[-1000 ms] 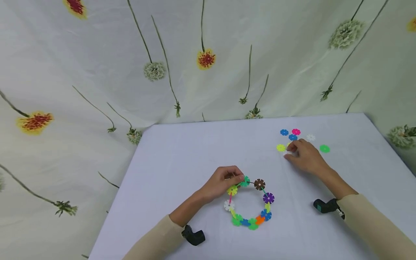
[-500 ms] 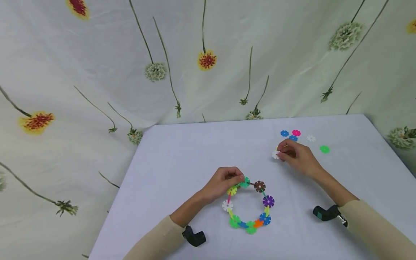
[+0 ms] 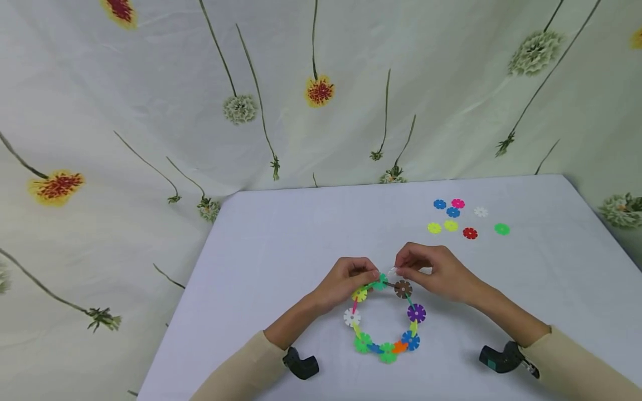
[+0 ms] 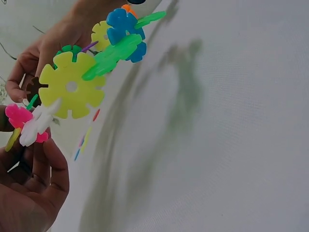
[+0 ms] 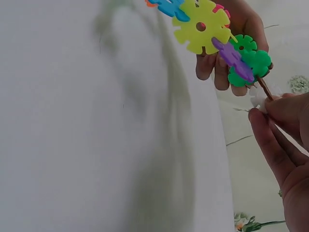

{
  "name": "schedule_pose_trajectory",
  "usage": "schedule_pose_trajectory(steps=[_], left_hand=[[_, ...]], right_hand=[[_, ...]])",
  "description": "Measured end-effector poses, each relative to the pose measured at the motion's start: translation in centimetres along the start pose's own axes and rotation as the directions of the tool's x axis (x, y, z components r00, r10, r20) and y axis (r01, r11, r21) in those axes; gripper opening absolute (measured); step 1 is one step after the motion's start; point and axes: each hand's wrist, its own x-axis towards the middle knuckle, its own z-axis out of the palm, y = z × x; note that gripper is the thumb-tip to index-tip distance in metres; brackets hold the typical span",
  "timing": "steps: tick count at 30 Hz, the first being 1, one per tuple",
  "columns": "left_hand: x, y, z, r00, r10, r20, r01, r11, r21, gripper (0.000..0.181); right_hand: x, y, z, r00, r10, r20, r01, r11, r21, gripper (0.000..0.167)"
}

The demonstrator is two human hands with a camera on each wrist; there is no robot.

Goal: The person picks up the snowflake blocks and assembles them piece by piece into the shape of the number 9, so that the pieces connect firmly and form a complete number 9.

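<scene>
My left hand [image 3: 343, 281] pinches the upper left of a ring of interlocking notched plastic discs, beside its teal-green disc [image 3: 380, 282]. The ring is raised off the table; its purple disc [image 3: 416, 313] and brown disc [image 3: 403, 289] are on the right side. Between thumb and fingertips, my right hand [image 3: 438, 272] holds a loose white notched disc [image 5: 258, 97], close by the teal-green and brown discs. Whether the white disc touches the ring I cannot tell. In the left wrist view, a yellow disc [image 4: 71, 86] of the ring covers part of the chain behind it.
Several loose discs lie at the back right of the white table [image 3: 281, 234], among them a red disc [image 3: 470, 233], a green disc [image 3: 501, 229] and a pink disc [image 3: 458, 204]. A flower-print cloth [image 3: 351, 133] hangs behind the table.
My right hand has picked up a white disc from the loose group and brought it left and nearer to the ring's top. The left hand still grips the ring, nearly unmoved.
</scene>
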Motion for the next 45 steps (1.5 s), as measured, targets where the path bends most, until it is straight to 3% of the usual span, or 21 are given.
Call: schedule_pose_trajectory(steps=[8, 14, 21, 25, 30, 34, 37, 41, 45], left_hand=[[0.1, -0.3, 0.5, 1.0, -0.021, -0.019, 0.021, 1.0, -0.018, 0.023], [-0.2, 0.1, 1.0, 0.999, -0.033, -0.039, 0.034, 0.999, 0.025, 0.023], [-0.3, 0.3, 1.2, 0.997, -0.038, -0.072, 0.04, 0.999, 0.021, 0.022], [-0.3, 0.4, 1.3, 0.996, -0.046, -0.08, 0.05, 0.998, 0.04, 0.022], [-0.1, 0.2, 1.1, 0.997, -0.044, -0.07, 0.048, 0.997, 0.056, 0.02], [0.0, -0.3, 0.8, 0.997, -0.057, -0.051, 0.056, 0.998, -0.019, 0.022], [-0.3, -0.6, 0.5, 0.995, -0.086, -0.05, 0.082, 0.994, -0.07, 0.025], [-0.6, -0.6, 0.0, 0.991, -0.115, -0.065, 0.107, 0.987, -0.118, 0.026], [-0.6, -0.7, -0.2, 0.988, -0.131, -0.078, 0.118, 0.981, -0.153, 0.027]], right_hand=[[0.0, -0.4, 0.4, 0.994, -0.096, 0.041, 0.1, 0.991, -0.094, 0.025], [-0.5, -0.8, 1.1, 0.98, -0.199, 0.012, 0.197, 0.957, -0.213, 0.026], [-1.0, -1.2, 2.2, 0.965, -0.26, -0.027, 0.234, 0.906, -0.352, 0.031], [-1.2, -1.2, 2.7, 0.963, -0.265, -0.04, 0.231, 0.895, -0.381, 0.034], [-1.4, -0.5, 2.5, 0.977, -0.211, -0.036, 0.192, 0.938, -0.288, 0.034], [-0.8, 0.5, 1.1, 0.99, -0.143, -0.02, 0.138, 0.979, -0.152, 0.027], [-0.4, 1.7, -0.5, 0.995, -0.069, -0.072, 0.06, 0.989, -0.132, 0.017], [0.4, 4.1, -3.3, 0.984, 0.074, -0.159, -0.113, 0.961, -0.252, 0.011], [1.3, 6.8, -5.5, 0.951, 0.242, -0.194, -0.301, 0.875, -0.38, 0.019]])
